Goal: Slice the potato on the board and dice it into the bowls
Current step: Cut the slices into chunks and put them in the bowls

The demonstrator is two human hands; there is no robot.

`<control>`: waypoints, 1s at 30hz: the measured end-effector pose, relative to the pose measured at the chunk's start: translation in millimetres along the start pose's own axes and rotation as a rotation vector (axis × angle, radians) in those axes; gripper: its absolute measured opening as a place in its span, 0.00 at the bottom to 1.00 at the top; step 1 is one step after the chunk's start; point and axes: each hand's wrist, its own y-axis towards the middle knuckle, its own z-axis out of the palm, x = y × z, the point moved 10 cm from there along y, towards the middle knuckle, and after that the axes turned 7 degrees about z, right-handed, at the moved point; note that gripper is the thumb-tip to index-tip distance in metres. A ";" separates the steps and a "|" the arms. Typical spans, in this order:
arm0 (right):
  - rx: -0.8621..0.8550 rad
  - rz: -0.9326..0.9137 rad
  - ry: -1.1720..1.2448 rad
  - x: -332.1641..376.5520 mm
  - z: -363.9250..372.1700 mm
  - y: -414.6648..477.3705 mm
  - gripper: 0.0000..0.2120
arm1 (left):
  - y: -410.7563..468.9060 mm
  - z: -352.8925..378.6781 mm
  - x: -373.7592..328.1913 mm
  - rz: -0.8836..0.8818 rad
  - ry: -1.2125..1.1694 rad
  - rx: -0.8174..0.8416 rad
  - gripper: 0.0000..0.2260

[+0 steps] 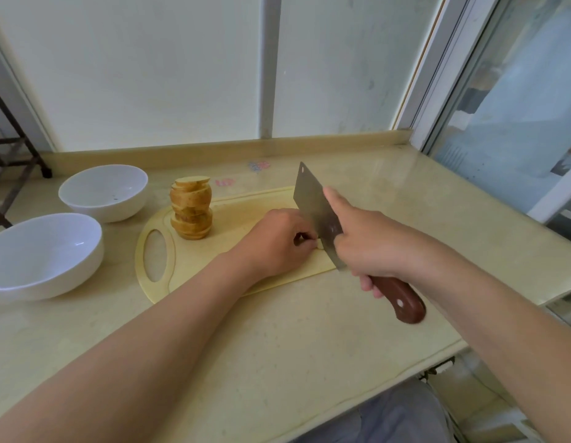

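**On the board (233, 219): dicing**

At its near edge the left hand (277, 241) pinches a mostly hidden potato piece (319, 245) against the cleaver (312, 206), which the right hand (370, 241) grips. Slices (191, 207) stand stacked at the board's left end. The blade is best guided along the knuckles. Two bowls (103, 191) (44, 254) sit beyond that end.

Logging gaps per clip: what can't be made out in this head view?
- The piece being cut: head view, hidden by the left hand and cleaver blade.
- Left hand's grip: fingers curled underneath, out of sight.
- The near bowl: cut off by the left edge.
- The specks in the far bowl: too small to identify.
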 end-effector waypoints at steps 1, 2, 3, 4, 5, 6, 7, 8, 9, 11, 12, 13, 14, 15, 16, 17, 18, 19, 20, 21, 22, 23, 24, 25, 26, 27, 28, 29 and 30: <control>-0.004 -0.003 0.012 4.4 -1.7 7.3 0.43 | -0.6 0.1 -0.5 0.000 0.002 0.004 0.03; -0.010 -0.009 0.024 8.5 -3.9 13.5 0.44 | -0.9 0.2 -1.3 0.002 0.006 0.009 0.03; -0.011 -0.017 0.035 12.0 -4.8 19.7 0.45 | -1.6 0.5 -1.0 0.002 0.012 0.013 0.03; -0.013 -0.026 0.051 14.2 -5.4 25.2 0.46 | -2.3 1.0 -0.1 0.000 0.022 0.015 0.03; -0.016 -0.033 0.076 14.2 -6.7 29.3 0.46 | -2.4 1.1 0.1 -0.003 0.031 0.014 0.03; -0.017 -0.041 0.112 13.1 -8.0 32.1 0.47 | -2.6 0.8 1.1 -0.008 0.038 0.008 0.03; -0.021 -0.050 0.157 10.2 -10.3 34.0 0.46 | -2.8 0.0 2.4 -0.015 0.044 -0.002 0.03; -0.031 -0.060 0.204 6.6 -14.1 34.3 0.45 | -3.0 -0.7 4.0 -0.027 0.050 -0.010 0.03; -0.046 -0.070 0.252 2.8 -19.3 33.4 0.44 | -3.3 -1.2 5.8 -0.042 0.055 -0.015 0.03; -0.082 -0.089 0.359 -5.1 -31.7 30.3 0.42 | -4.6 -3.0 8.8 -0.072 0.056 -0.033 0.03; -0.096 -0.102 0.416 -8.3 -38.0 28.5 0.42 | -5.0 -5.0 9.4 -0.084 0.055 -0.051 0.03; -0.105 -0.116 0.469 -11.4 -43.8 27.3 0.41 | -5.1 -8.2 10.4 -0.100 0.056 -0.074 0.03; -0.109 -0.129 0.516 -14.2 -48.4 26.4 0.41 | -5.0 -12.8 12.9 -0.124 0.057 -0.101 0.03; -0.109 -0.138 0.556 -17.4 -51.9 26.2 0.40 | -4.9 -17.6 17.7 -0.162 0.062 -0.123 0.03; -0.109 -0.145 0.588 -21.0 -53.9 26.6 0.40 | -5.2 -21.8 24.8 -0.217 0.073 -0.128 0.04; -0.109 -0.148 0.611 -25.0 -54.6 27.6 0.40 | -6.5 -24.2 33.3 -0.282 0.088 -0.109 0.07; -0.110 -0.146 0.626 -29.2 -53.8 29.0 0.40 | -8.3 -24.7 41.7 -0.344 0.100 -0.073 0.10; -0.110 -0.142 0.631 -33.7 -52.2 30.5 0.39 | -10.6 -23.2 48.1 -0.391 0.107 -0.027 0.13; -0.107 -0.137 0.628 -37.8 -49.5 31.8 0.40 | -12.4 -20.7 52.1 -0.420 0.111 0.021 0.16; -0.102 -0.130 0.622 -41.9 -46.6 32.8 0.40 | -13.5 -17.7 54.0 -0.433 0.120 0.065 0.18; -0.098 -0.120 0.616 -46.2 -44.0 33.3 0.40 | -13.8 -15.4 54.3 -0.437 0.132 0.101 0.19; -0.095 -0.108 0.608 -50.9 -42.1 33.0 0.40 | -13.4 -13.9 53.6 -0.438 0.140 0.128 0.20; -0.093 -0.095 0.597 -55.4 -40.4 31.7 0.41 | -12.6 -13.8 52.9 -0.437 0.143 0.144 0.20; -0.089 -0.082 0.587 -59.7 -38.8 30.0 0.41 | -11.3 -14.3 52.7 -0.435 0.142 0.156 0.20; -0.083 -0.069 0.579 -63.7 -36.8 27.8 0.41 | -9.9 -14.8 52.3 -0.430 0.140 0.167 0.20; -0.078 -0.058 0.575 -67.7 -34.7 25.1 0.41 | -8.5 -15.1 51.2 -0.421 0.137 0.176 0.19; -0.072 -0.049 0.576 -71.0 -32.4 22.2 0.41 | -7.4 -15.4 49.9 -0.410 0.134 0.179 0.19; -0.067 -0.042 0.580 -73.7 -29.8 19.3 0.41 | -6.6 -15.8 48.4 -0.400 0.129 0.176 0.18; -0.062 -0.037 0.587 -75.5 -26.9 16.3 0.41 | -6.4 -16.4 47.5 -0.391 0.122 0.169 0.18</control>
